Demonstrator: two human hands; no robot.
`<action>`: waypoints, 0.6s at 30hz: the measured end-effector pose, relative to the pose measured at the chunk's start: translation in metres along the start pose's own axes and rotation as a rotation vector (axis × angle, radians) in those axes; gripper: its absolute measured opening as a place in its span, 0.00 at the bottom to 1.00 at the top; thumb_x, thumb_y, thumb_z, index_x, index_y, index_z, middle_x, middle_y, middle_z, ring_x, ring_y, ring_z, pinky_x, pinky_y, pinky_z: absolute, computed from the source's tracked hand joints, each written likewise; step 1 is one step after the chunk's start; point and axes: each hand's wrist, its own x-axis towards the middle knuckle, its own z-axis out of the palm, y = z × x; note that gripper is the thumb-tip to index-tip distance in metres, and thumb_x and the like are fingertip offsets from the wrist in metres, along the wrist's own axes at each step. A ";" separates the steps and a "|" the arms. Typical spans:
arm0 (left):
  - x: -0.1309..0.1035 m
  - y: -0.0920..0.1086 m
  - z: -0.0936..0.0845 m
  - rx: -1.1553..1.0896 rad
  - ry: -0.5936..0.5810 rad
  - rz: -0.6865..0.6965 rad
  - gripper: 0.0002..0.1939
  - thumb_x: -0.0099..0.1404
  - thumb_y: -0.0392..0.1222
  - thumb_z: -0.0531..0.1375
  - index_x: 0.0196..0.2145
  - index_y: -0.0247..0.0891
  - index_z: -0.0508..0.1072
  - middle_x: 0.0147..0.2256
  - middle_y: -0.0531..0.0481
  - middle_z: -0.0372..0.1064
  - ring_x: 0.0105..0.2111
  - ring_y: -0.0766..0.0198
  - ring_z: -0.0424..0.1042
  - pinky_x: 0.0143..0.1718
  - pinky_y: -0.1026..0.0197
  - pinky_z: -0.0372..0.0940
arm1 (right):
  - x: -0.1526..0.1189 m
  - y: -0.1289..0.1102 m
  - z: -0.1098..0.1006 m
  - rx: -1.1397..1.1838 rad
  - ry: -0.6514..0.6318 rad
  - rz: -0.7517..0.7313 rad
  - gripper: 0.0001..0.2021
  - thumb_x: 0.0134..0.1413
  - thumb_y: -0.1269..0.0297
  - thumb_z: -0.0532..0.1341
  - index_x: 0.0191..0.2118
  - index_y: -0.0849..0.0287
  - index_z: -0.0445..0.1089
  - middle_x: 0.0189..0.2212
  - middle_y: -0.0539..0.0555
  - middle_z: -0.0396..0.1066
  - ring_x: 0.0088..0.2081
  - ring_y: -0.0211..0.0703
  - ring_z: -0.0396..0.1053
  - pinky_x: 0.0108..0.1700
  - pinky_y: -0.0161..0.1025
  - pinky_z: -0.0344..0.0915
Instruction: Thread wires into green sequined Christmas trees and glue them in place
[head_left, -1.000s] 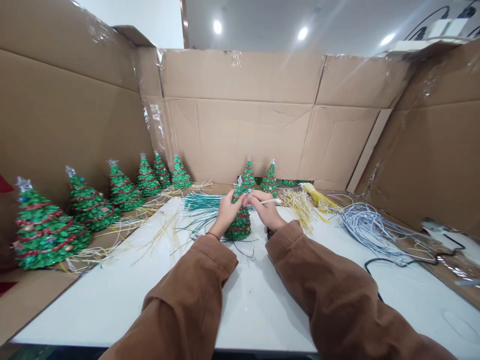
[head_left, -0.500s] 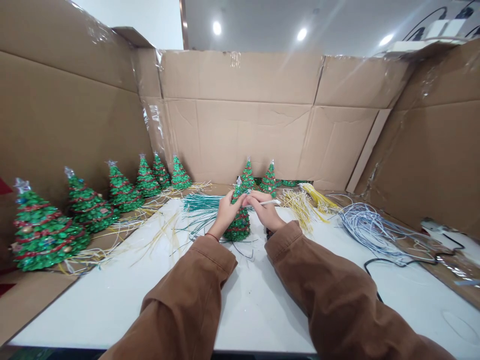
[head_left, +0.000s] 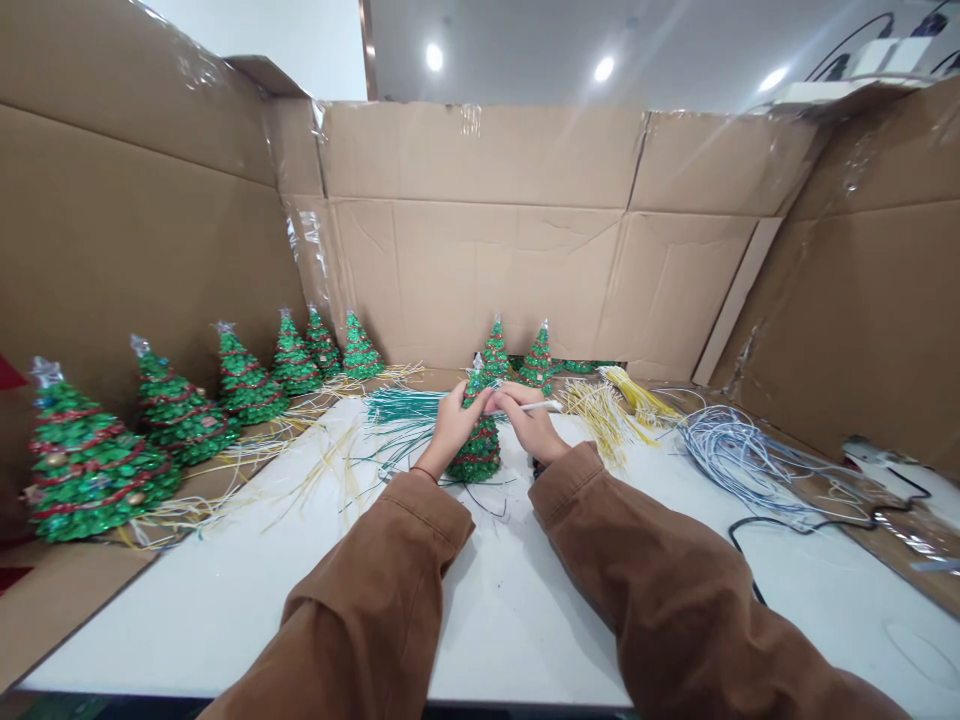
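**Hands Met Near the Treetop**

We had both hands together at a green tree [head_left: 478, 458] that stood upright on the white table [head_left: 510, 620]. Our right hand [head_left: 531, 422] was closed around a thin white stick [head_left: 543, 405]; our left hand [head_left: 454, 425] curled by the tree's upper part, its hold hidden from us. Fine detailing seemed in hand, the next move calling for steadiness.

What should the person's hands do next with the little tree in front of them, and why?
Perhaps the left hand should gently steady the green tree: both hands meet at its upper part, and the right hand also holds a slim white stick. What lies between the fingertips is too small to tell.
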 end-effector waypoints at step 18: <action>-0.001 0.001 0.000 -0.029 -0.018 -0.038 0.15 0.58 0.53 0.56 0.31 0.37 0.68 0.22 0.56 0.62 0.19 0.69 0.61 0.22 0.66 0.57 | -0.001 -0.001 0.001 -0.001 0.003 -0.004 0.15 0.56 0.67 0.53 0.21 0.58 0.70 0.22 0.50 0.69 0.29 0.39 0.66 0.36 0.37 0.61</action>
